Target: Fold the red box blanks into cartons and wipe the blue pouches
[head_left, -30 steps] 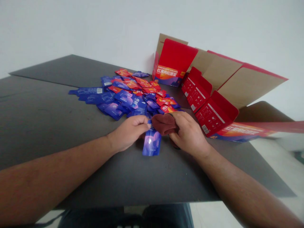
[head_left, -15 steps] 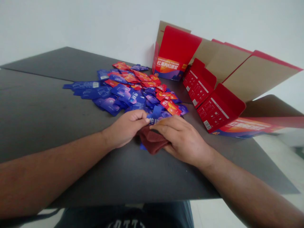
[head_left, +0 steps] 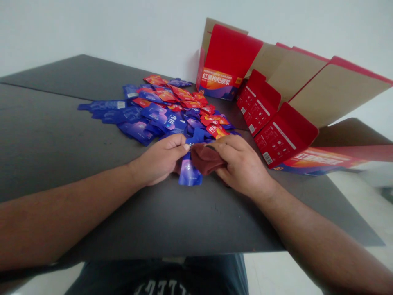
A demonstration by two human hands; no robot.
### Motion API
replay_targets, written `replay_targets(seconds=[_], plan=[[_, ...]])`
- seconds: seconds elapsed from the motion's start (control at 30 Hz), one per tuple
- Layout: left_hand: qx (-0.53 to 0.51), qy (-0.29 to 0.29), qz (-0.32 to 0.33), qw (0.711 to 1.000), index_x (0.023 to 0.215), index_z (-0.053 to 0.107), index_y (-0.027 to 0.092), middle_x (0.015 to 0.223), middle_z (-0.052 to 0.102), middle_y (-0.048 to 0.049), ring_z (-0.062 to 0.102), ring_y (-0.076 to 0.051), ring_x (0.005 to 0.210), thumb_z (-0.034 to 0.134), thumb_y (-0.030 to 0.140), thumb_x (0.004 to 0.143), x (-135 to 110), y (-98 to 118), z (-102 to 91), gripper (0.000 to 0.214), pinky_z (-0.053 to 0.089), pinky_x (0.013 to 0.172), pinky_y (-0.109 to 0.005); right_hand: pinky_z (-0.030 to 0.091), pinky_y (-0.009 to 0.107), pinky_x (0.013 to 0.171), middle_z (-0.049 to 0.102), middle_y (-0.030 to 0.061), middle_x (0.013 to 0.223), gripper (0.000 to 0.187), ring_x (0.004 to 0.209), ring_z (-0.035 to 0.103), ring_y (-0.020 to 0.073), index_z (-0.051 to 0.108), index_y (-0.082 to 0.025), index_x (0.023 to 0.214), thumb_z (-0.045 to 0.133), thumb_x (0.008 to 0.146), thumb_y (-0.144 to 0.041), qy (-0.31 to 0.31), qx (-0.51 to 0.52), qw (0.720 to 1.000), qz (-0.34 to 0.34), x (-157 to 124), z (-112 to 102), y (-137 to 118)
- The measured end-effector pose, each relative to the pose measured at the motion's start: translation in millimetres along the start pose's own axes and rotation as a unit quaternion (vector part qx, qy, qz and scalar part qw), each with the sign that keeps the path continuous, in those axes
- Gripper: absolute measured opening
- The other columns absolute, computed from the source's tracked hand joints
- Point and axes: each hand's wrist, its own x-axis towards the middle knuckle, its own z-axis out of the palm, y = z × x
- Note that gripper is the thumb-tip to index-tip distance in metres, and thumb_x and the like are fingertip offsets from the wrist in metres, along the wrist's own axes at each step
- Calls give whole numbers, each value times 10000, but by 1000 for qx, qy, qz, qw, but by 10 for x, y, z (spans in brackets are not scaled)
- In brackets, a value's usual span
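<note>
A blue-purple sachet hangs upright between my hands, its printed face partly covered. My left hand pinches its left edge near the top with thumb and fingers. Closed around a folded brown cloth, my right hand presses the cloth against the sachet's upper right side. A bit of brown cloth also shows under the left fingers. Just beyond both hands lies a loose heap of blue sachets and red-orange sachets.
Open red cartons with tan insides stand at the right: one carton at the back, others with barcoded side panels nearer. A white wall rises behind the dark table, whose front edge is close to my body.
The cloth has moved up in my right hand, uncovering the sachet's lower part. My left hand keeps its pinch. The whole view has shifted slightly.
</note>
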Motion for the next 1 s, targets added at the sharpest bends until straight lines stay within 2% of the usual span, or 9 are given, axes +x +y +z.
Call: replay_targets(seconds=[0.13, 0.2, 0.3, 0.33, 0.47, 0.5, 0.67, 0.83, 1.0], plan=[[-4, 24, -1, 1000, 809, 484, 221, 698, 474, 38, 460, -119, 571, 780, 252, 898, 10, 7, 1, 310, 417, 514, -215, 609, 409, 964, 787, 123, 1248, 271, 1116, 730, 261, 739, -152, 1345, 655, 1102, -237, -72, 56, 990, -112, -10, 22, -42], [-16, 22, -3, 1000, 815, 487, 222, 702, 487, 33, 480, -128, 576, 768, 246, 910, 21, 3, -6, 298, 437, 525, -225, 610, 407, 962, 781, 123, 1240, 275, 1118, 728, 259, 739, -155, 1349, 663, 1093, -223, -74, 61, 990, -106, -17, 18, -25], [-36, 23, -8, 999, 836, 497, 225, 725, 524, 24, 524, -146, 604, 730, 234, 940, 36, -5, -12, 256, 520, 587, -272, 609, 423, 959, 771, 129, 1184, 285, 1095, 723, 268, 748, -170, 1327, 699, 1047, -182, -22, 37, 999, -26, -24, 13, 21], [-36, 26, -8, 999, 835, 498, 225, 723, 521, 23, 524, -146, 604, 721, 231, 947, 39, -6, -14, 250, 518, 587, -272, 609, 422, 955, 768, 129, 1174, 283, 1087, 720, 267, 750, -171, 1321, 704, 1041, -181, -17, 36, 999, -20, -24, 15, 23], [-11, 36, 12, 999, 794, 500, 208, 703, 486, 22, 495, -127, 603, 730, 217, 940, 34, 2, -21, 273, 438, 548, -216, 604, 398, 964, 765, 110, 1221, 287, 1112, 710, 247, 735, -182, 1359, 679, 1078, -213, -97, 85, 984, -120, -25, 25, -10], [-12, 38, 15, 999, 790, 501, 206, 703, 485, 23, 494, -123, 606, 736, 215, 937, 32, 6, -21, 277, 440, 550, -213, 604, 397, 964, 764, 108, 1228, 289, 1116, 709, 246, 734, -184, 1361, 674, 1080, -209, -108, 92, 982, -127, -26, 22, -5], [-40, 38, -6, 998, 815, 509, 217, 687, 497, 33, 484, -122, 569, 748, 239, 935, 27, 20, -19, 268, 454, 528, -224, 603, 407, 940, 752, 119, 1162, 313, 1083, 708, 256, 742, -183, 1327, 687, 1022, -140, -33, 68, 997, -12, -35, 10, 55], [18, 45, 0, 999, 817, 526, 216, 666, 474, 41, 414, -101, 525, 777, 292, 920, 11, 10, -28, 282, 351, 465, -198, 600, 391, 952, 754, 103, 1214, 303, 1088, 705, 242, 739, -191, 1359, 681, 1062, -203, -104, 87, 986, -97, -32, 45, -9], [12, 52, -16, 998, 836, 520, 225, 671, 498, 43, 430, -111, 539, 789, 342, 896, 12, 2, -12, 299, 391, 490, -219, 597, 415, 953, 757, 119, 1162, 327, 1089, 710, 270, 749, -182, 1322, 691, 1003, -139, -19, 40, 999, 28, -34, 42, 45]])
